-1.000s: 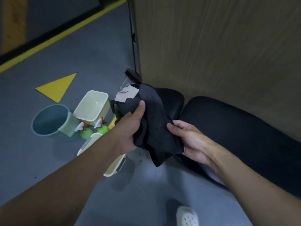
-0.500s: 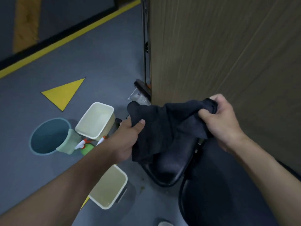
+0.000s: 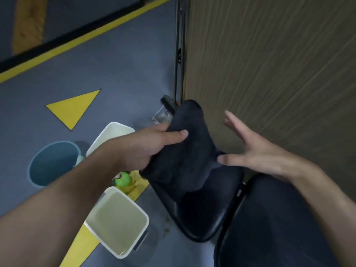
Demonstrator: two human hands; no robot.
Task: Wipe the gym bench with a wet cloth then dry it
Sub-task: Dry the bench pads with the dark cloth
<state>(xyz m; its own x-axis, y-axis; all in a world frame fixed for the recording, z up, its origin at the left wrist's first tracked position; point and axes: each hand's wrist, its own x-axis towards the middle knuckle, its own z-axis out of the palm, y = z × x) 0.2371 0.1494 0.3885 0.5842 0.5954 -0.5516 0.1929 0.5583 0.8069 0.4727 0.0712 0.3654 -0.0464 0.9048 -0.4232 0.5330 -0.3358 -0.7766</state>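
My left hand (image 3: 154,145) grips a dark cloth (image 3: 185,151), holding it up over the small black pad of the gym bench (image 3: 204,214). The cloth hangs down and its lower end touches or nearly touches that pad. My right hand (image 3: 256,151) is spread with straight fingers just right of the cloth, holding nothing; its thumb tip is beside the cloth's edge. The bench's larger black pad (image 3: 273,228) fills the lower right, under my right forearm.
Left of the bench on the grey floor stand a cream bin with water (image 3: 117,220), a second cream bin (image 3: 113,135), a blue round bucket (image 3: 54,162) and a green spray bottle (image 3: 124,179). A wood-panelled wall (image 3: 269,64) rises right behind the bench.
My right hand has let go of the cloth and spread open to the right. My left hand keeps the cloth, which now hangs down onto the small pad instead of being stretched between both hands.
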